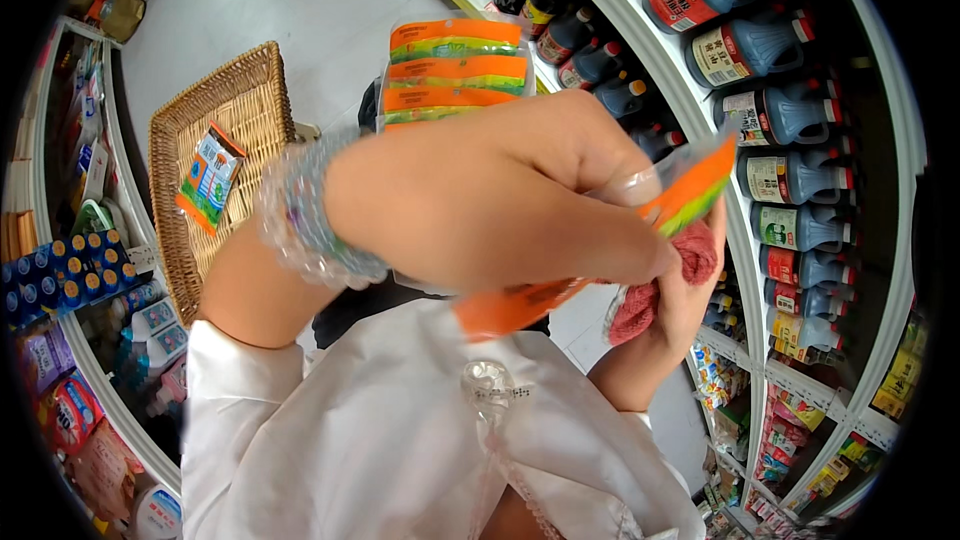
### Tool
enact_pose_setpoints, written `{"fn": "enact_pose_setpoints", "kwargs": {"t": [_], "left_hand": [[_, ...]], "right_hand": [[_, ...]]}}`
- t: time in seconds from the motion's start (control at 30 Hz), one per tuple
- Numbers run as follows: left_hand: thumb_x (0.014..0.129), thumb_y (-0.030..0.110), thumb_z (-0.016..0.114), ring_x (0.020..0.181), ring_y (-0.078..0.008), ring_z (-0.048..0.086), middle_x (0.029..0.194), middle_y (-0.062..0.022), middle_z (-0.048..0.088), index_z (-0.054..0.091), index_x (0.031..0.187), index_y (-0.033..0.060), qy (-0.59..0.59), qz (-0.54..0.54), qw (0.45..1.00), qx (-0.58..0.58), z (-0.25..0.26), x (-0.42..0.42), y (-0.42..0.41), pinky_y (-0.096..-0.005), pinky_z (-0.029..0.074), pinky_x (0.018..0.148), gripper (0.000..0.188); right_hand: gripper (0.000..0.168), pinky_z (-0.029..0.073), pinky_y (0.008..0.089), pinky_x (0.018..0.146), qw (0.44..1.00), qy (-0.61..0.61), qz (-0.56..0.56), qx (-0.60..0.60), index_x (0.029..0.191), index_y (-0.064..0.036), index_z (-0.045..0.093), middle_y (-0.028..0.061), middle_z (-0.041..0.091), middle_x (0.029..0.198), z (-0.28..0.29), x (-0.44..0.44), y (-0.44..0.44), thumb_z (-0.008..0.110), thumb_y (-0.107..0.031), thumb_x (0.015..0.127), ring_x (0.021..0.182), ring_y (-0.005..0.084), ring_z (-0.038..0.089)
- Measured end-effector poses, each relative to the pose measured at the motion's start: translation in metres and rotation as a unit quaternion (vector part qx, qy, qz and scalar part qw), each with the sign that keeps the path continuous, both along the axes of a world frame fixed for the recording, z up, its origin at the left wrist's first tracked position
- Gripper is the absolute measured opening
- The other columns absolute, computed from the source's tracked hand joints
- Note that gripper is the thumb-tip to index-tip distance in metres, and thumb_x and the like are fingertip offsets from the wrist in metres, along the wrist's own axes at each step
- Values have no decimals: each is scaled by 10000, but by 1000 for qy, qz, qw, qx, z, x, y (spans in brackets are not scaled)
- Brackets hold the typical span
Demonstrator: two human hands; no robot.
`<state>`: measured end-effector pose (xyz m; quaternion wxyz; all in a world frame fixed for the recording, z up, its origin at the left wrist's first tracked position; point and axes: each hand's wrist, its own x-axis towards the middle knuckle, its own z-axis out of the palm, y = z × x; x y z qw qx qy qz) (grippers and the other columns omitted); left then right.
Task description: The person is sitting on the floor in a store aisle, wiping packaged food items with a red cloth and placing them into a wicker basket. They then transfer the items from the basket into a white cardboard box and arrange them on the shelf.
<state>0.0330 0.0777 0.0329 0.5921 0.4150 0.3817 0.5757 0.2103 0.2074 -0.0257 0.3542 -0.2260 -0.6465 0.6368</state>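
My left hand [495,195], with beaded bracelets on its wrist, reaches across the middle and pinches a small orange and green plastic packet [694,187]. Behind it, my right hand [686,300] holds a folded red knitted cloth [636,311] against the packet. How far the right fingers grip the packet is hidden. An orange packet part [517,307] shows below my left hand, blurred. Beyond the left hand lies a row of overlapping orange and green packets [457,71] in clear plastic. One similar packet [211,178] lies in a wicker basket [285,90] at the left.
Shelves [694,101] of large sauce bottles [731,56] curve along the right, with packaged goods lower down. On the left, shelving [124,397] holds bottles and bagged products. Grey floor [322,0] shows between them. A brown bag [122,15] stands at the top left.
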Motion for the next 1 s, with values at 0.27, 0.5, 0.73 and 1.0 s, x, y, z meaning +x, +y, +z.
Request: {"fn": "enact_pose_setpoints", "kwargs": {"t": [0.27, 0.5, 0.73, 1.0], "left_hand": [[849, 61, 547, 438, -33, 373, 478, 29, 399, 420, 537, 27, 109, -113, 977, -147, -25, -35, -23, -262, 260, 420, 339], [834, 114, 562, 490, -157, 528, 517, -47, 504, 527, 652, 15, 512, -55, 856, -34, -76, -60, -28, -295, 399, 470, 209], [670, 133, 616, 595, -224, 561, 639, -46, 533, 570, 708, 65, 711, 54, 696, 78, -64, -22, -37, -328, 461, 527, 90], [750, 156, 618, 632, -233, 577, 728, -74, 565, 582, 769, 42, 592, 132, 788, 107, -55, -3, -70, -320, 459, 549, 121]], "right_hand": [[174, 453, 234, 566, 926, -217, 304, -43, 961, 37, 543, 39, 590, 723, -26, 1, -4, 586, 1, 796, 621, 94, 546], [266, 469, 240, 683, 940, -250, 232, 4, 1059, 21, 548, 51, 607, 806, -80, -8, -14, 594, -38, 804, 728, 96, 563], [468, 450, 284, 803, 926, -156, 257, -230, 1206, 62, 455, 134, 586, 1024, -64, -15, -5, 618, -31, 777, 915, 171, 564], [176, 484, 354, 743, 946, -132, 295, 0, 902, 23, 602, 138, 632, 854, -43, 21, -5, 626, -15, 732, 784, 210, 605]]}}
